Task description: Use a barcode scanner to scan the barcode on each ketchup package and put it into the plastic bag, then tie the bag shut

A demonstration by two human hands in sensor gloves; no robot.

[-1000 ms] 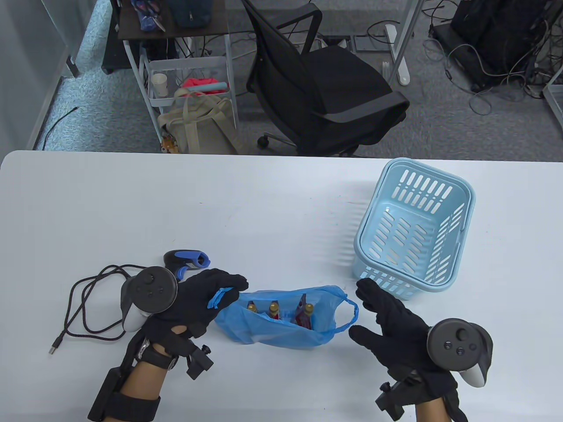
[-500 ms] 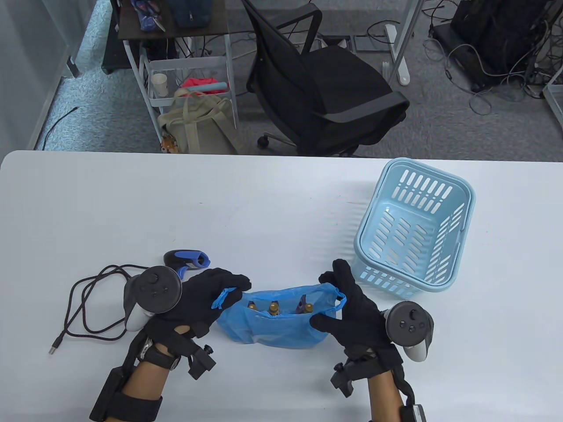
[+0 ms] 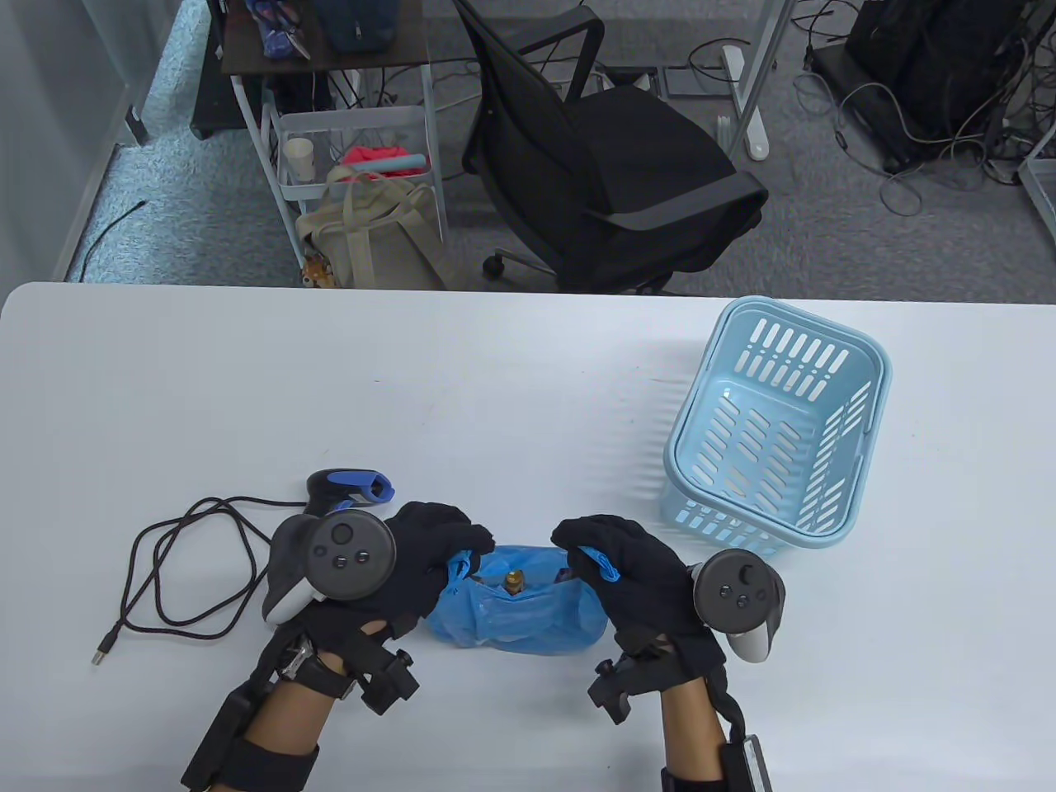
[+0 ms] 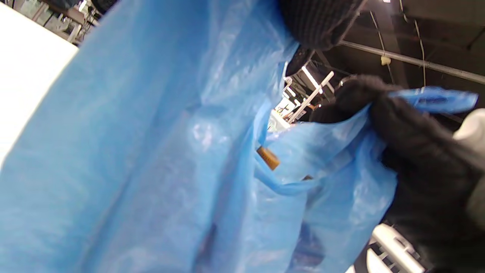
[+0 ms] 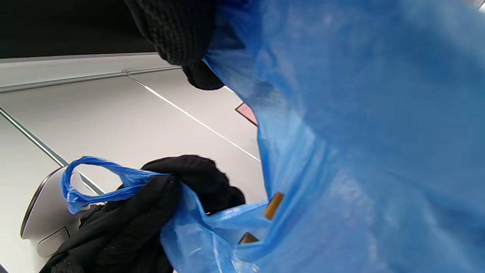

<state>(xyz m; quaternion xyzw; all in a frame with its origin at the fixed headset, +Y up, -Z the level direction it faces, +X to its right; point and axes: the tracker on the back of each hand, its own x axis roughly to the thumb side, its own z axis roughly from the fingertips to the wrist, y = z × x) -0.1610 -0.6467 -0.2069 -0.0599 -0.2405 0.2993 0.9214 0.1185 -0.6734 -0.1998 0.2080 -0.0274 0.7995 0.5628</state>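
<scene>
Table view: we have both gloved hands on the thin blue plastic bag, which sits on the white table between them. Our left hand has its fingers curled round the bag's left handle loop; our right hand is curled round the right handle loop. One gold-capped ketchup package pokes up through the mouth, roughly midway between the hands. The black-and-blue barcode scanner lies just beyond our left hand, its dark cable looped off to the left. The light blue slatted plastic basket stands beyond our right hand, apart from the bag.

Risk here, our read: the mouth is still open and the caps stand high. If we cross the handles too low or too fast, a cap could snag in the knot or a package could tip out. A hard pull could also tear the thin film at the handle roots.

Left wrist view: bag film fills most of the frame, directly under the hand. Opposite, the right hand's fingers pinch their loop, and a gold cap shows in the gap between the bag walls. So the contents sit below the grip and are not pinned.

Right wrist view: same picture mirrored. The left hand's fingers clamp a loop that sticks out free to the side, with two gold caps at the mouth edge. The free loop looks short, so the knot may slip if we grab no more slack.
</scene>
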